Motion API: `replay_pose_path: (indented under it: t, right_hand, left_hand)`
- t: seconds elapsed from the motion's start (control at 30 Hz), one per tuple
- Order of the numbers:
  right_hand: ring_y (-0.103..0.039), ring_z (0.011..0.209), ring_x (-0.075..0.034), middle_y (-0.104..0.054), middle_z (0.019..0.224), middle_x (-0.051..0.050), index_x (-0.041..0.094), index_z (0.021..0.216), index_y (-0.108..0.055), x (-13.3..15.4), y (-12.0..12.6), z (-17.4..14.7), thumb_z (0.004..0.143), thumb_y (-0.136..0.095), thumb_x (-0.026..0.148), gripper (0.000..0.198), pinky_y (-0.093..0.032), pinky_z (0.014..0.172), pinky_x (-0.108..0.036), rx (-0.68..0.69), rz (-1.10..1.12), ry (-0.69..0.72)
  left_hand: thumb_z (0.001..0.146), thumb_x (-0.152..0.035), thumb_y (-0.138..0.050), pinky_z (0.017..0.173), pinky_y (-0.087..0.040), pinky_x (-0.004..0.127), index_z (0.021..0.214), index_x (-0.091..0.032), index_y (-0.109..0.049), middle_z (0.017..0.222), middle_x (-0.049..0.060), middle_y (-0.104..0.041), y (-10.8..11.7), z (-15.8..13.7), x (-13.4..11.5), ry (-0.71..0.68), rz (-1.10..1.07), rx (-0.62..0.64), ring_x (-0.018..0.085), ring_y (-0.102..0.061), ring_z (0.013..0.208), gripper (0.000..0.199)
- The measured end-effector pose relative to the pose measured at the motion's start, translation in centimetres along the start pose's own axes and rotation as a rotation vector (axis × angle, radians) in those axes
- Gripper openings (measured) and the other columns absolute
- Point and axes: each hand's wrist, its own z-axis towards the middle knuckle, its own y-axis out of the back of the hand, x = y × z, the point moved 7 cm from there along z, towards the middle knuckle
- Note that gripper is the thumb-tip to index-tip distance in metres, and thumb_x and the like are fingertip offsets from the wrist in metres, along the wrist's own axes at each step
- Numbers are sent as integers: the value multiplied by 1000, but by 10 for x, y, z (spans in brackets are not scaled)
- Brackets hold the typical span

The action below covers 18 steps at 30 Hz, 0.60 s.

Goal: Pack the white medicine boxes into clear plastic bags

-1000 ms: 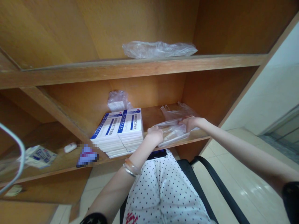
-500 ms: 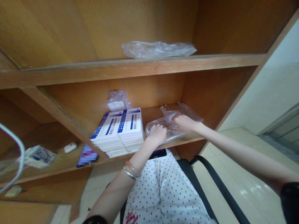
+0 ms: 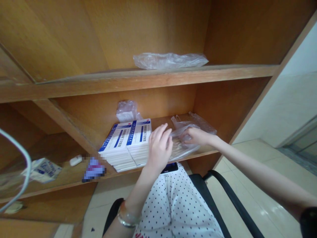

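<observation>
On the middle shelf lies a clear plastic bag point(image 3: 184, 151), crumpled and flattened. My right hand point(image 3: 194, 136) has its fingers closed on the bag's upper part. My left hand point(image 3: 160, 145) is raised beside the bag with its fingers stretched out, close to the right side of the stacked white-and-blue boxes point(image 3: 126, 142). These boxes stand in two neat piles side by side; whether the left fingers touch them I cannot tell. Another clear plastic bag point(image 3: 204, 123) lies behind my right hand, near the shelf's right wall.
A wrapped white packet point(image 3: 126, 110) sits behind the boxes. On the upper shelf point(image 3: 158, 77) lies a plastic bag point(image 3: 170, 61). The left compartment holds a carton point(image 3: 44, 170) and a small white object point(image 3: 75, 160). A phone point(image 3: 169, 168) lies on my lap; a chair armrest point(image 3: 230, 195) is at right.
My left hand has let go of the bag's left side and lifted toward the boxes, its fingers now extended. My right hand stays on the bag. The view has tilted slightly.
</observation>
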Motion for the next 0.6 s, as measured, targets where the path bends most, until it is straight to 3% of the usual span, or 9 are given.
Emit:
replay_pose_path:
  t: [0.13, 0.23, 0.4, 0.47, 0.6]
  right_hand:
    - [-61, 87, -17, -68, 100, -6, 18, 102, -67, 41, 17, -5, 85, -54, 33, 26, -45, 79, -30, -290, 276, 89]
    - [-60, 96, -19, -64, 111, -8, 19, 112, -62, 70, 5, -2, 88, -50, 40, 35, -46, 84, -33, -373, 506, 70]
    - [-33, 133, -27, -34, 145, -13, 17, 138, -41, 93, -34, 23, 85, -48, 58, 67, -26, 110, -46, -285, 808, -120]
    - [-31, 134, -27, -36, 144, -10, 20, 136, -44, 101, -42, 35, 86, -46, 57, 62, -26, 111, -47, -227, 943, -126]
    - [-42, 128, -25, -55, 129, -9, 21, 122, -57, 116, -48, 54, 89, -44, 48, 45, -36, 106, -45, -178, 1187, -58]
  left_hand:
    - [89, -27, -44, 107, -26, 45, 116, -23, -57, 131, 7, -53, 31, -24, 13, 203, 134, -181, 22, -43, 126, 30]
    - [89, -34, -45, 108, -22, 50, 126, -20, -48, 140, 11, -44, 39, -38, 27, 351, 196, -221, 27, -36, 131, 40]
    - [84, -49, -50, 109, -17, 57, 143, -17, -23, 150, 17, -22, 44, -64, 49, 511, 225, -258, 32, -19, 139, 72]
    - [85, -50, -49, 109, -14, 59, 147, -16, -9, 152, 18, -13, 40, -76, 58, 540, 239, -250, 33, -12, 140, 82]
    - [88, -50, -41, 109, -13, 61, 145, -12, 14, 152, 22, -1, 22, -94, 75, 530, 284, -165, 34, -4, 141, 88]
